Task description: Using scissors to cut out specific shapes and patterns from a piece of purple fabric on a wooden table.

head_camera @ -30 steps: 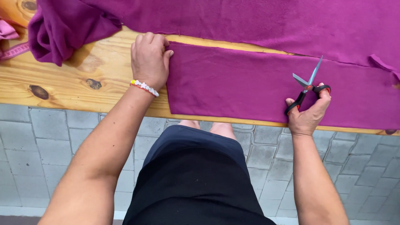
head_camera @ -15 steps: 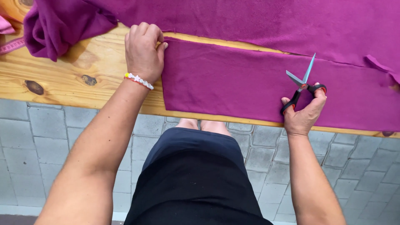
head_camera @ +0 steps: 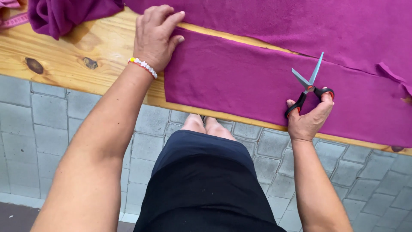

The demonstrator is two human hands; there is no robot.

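At the far left edge, a pink strap (head_camera: 15, 20) lies on the wooden bench (head_camera: 64, 56), just beside a bunched heap of magenta fabric (head_camera: 64, 15) that rests at the bench's back corner. Two dark knots show in the pale wood in front of that heap.

Next comes the left hand (head_camera: 154, 36), palm down, wearing a beaded bracelet (head_camera: 143, 66) at the wrist. Its grip is not closed on anything: the hand lies flat, fingers together and stretched forward, with the fingertips (head_camera: 178, 17) and thumb pressing on the left end of a long magenta fabric strip (head_camera: 240, 81). The heel of the hand rests on bare wood just beside the strip's left edge.

The strip lies flat along the near side of the bench, running from the left hand to the right edge of view. A narrow line of bare wood separates its left half from the larger magenta cloth (head_camera: 300, 25) spread behind it; farther right the two pieces lie close together, and whether they are joined there cannot be told.

Toward the right, the right hand (head_camera: 309, 118) sits at the near edge of the bench, over the strip. Its grip is closed around the black handles of a pair of scissors (head_camera: 309, 83), thumb and fingers through the loops. The blades stand apart in a narrow V, pointing away from the person, their tips over the strip.

Below the bench, grey paving tiles (head_camera: 51, 116) and the person's dark skirt (head_camera: 206, 184) fill the foreground.
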